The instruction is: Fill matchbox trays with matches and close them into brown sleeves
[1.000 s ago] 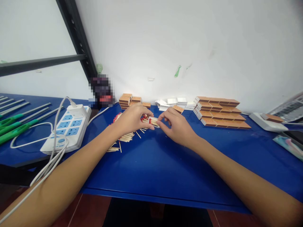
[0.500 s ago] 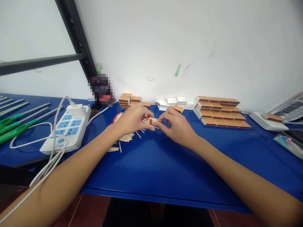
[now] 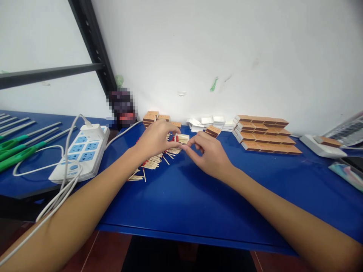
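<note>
My left hand (image 3: pixel 157 138) grips a small white matchbox tray (image 3: pixel 185 136) between thumb and fingers. Red-headed matches lie side by side inside the tray, which is tilted toward me. My right hand (image 3: pixel 209 154) is pinched at the tray's near right corner; whether a match sits between its fingertips is too small to make out. Below and around my left hand spreads a pile of loose matches (image 3: pixel 153 162), partly hidden by that hand. A brown matchbox (image 3: pixel 213 130) lies just behind my right hand.
Against the wall stand stacked brown matchboxes (image 3: pixel 263 132), several white trays (image 3: pixel 208 121) and a smaller matchbox group (image 3: pixel 150 118). A power strip (image 3: pixel 93 155) with white cables (image 3: pixel 64 189) lies left, beside green-handled tools (image 3: pixel 21 155). A white device (image 3: pixel 320 146) is at right.
The tray has tipped so its matches show more fully, and more of the loose pile is visible beneath it. My right hand has shifted slightly left and down.
</note>
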Motion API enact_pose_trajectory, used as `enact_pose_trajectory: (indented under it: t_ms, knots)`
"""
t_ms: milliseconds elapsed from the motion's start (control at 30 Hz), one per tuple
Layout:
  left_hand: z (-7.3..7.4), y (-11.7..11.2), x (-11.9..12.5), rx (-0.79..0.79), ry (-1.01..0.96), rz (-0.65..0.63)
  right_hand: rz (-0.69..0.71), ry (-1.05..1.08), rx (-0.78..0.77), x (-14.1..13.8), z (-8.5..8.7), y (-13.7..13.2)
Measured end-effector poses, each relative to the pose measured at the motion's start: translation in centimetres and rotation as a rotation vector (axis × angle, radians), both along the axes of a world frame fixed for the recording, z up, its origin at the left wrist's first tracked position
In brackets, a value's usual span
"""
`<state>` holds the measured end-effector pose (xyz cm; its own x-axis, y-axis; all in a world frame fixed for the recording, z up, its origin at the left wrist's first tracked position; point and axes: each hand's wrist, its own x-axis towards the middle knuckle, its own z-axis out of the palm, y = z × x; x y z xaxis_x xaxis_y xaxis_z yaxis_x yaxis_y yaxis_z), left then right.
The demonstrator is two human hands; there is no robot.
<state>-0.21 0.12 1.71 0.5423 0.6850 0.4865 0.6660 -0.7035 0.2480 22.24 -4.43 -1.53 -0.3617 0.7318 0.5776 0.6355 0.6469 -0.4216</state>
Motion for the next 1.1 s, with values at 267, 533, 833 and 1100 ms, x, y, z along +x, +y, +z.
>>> enact_pose_trajectory:
  t_ms: [267,533,833,1100]
  knots:
    - [-0.1,0.5,-0.5,0.037,0.002,0.094,0.046,-0.078,-0.251,-3.3,-1.6,-0.8]
    - [-0.4,0.7,-0.5,0.030,0.017,0.094,-0.008,-0.094,-0.307,-3.3,-1.6,-0.1]
    - [-0.1,0.3,-0.3,0.009,0.022,0.105,0.023,-0.094,-0.272,-3.8,-1.4,-1.4]
    - [-0.4,0.7,-0.5,0.019,0.012,0.098,0.022,-0.131,-0.315,-3.7,-1.7,-0.9]
